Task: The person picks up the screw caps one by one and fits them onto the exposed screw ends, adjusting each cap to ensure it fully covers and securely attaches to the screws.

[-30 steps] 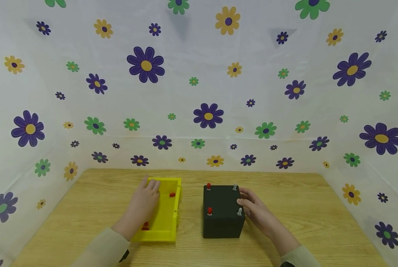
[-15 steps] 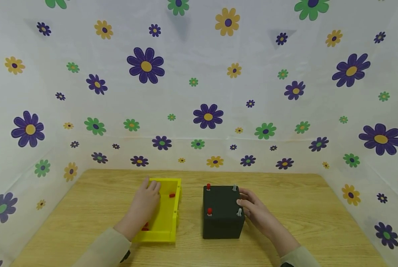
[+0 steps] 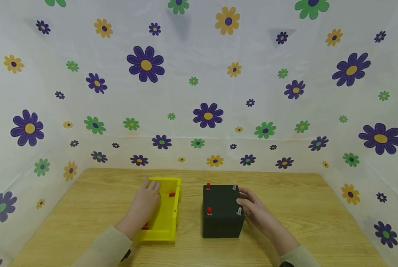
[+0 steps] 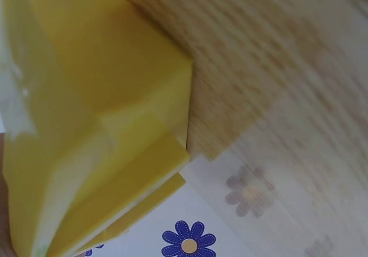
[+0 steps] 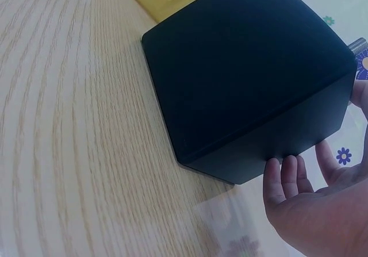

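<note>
A yellow bin (image 3: 162, 213) stands left of centre on the table, with small red pieces (image 3: 172, 194) inside. My left hand (image 3: 147, 198) rests over its left wall, fingers reaching to the inner side; the palm side is hidden. In the left wrist view, the bin's outer wall (image 4: 126, 67) fills much of the picture. To the right stands a black box (image 3: 221, 226) with red-capped switches (image 3: 209, 211) and bare metal ones (image 3: 239, 211) at its top corners. My right hand (image 3: 257, 211) touches its right side, thumb at the top edge. The right wrist view shows loosely bent fingers (image 5: 289, 176) against the box.
The wooden table (image 3: 285, 189) is bordered by a white flowered cloth (image 3: 209, 81) at the back and both sides. A strip of tabletop lies between the bin and the box. Two more red pieces (image 3: 145, 226) lie near the bin's front end.
</note>
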The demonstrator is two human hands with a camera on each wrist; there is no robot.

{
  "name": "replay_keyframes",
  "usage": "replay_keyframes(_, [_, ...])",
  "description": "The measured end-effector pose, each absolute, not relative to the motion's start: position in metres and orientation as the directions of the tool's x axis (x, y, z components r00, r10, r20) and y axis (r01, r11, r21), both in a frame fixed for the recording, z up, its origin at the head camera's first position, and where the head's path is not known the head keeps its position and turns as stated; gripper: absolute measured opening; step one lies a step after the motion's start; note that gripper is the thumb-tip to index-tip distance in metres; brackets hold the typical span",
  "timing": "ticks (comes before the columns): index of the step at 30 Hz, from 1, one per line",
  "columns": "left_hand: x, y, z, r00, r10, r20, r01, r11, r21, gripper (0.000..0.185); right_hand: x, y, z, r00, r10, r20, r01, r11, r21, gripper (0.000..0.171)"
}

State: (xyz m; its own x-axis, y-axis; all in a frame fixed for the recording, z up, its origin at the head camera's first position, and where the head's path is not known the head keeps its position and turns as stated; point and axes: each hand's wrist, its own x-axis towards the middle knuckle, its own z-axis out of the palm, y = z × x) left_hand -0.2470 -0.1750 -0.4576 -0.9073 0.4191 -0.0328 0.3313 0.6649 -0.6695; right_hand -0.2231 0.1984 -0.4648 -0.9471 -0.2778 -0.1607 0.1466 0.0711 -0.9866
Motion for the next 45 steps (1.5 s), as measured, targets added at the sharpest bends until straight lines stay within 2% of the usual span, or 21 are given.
replay_keyframes(12, [-0.246,-0.176,-0.459,-0.901,0.434,0.007,0.329,0.694,-0.64,0.026,-0.223,0.197,-0.466,-0.947,-0.276,-0.166,0.153,0.068,-0.986,0.064])
replay_keyframes(22, [-0.25,-0.178,-0.46,-0.897,0.441,-0.022,0.355,0.69,-0.631,0.038,-0.223,0.197,-0.465,-0.946,-0.276,-0.172,0.158,0.072,-0.985,0.064])
replay_keyframes(29, [-0.251,-0.179,-0.455,-0.88,0.475,-0.008,0.405,0.741,-0.535,0.046,-0.224,0.197,-0.465,-0.946,-0.271,-0.178,0.164,0.074,-0.984,0.064])
replay_keyframes(41, [-0.247,-0.179,-0.442,-0.826,0.558,0.086,0.486,0.78,-0.395,0.033,-0.224,0.197,-0.465,-0.946,-0.268,-0.181,0.167,0.077,-0.983,0.066])
replay_keyframes(45, [-0.246,-0.179,-0.439,-0.797,0.59,0.13,0.509,0.771,-0.383,0.029,-0.224,0.197,-0.464,-0.946,-0.27,-0.177,0.162,0.079,-0.984,0.065])
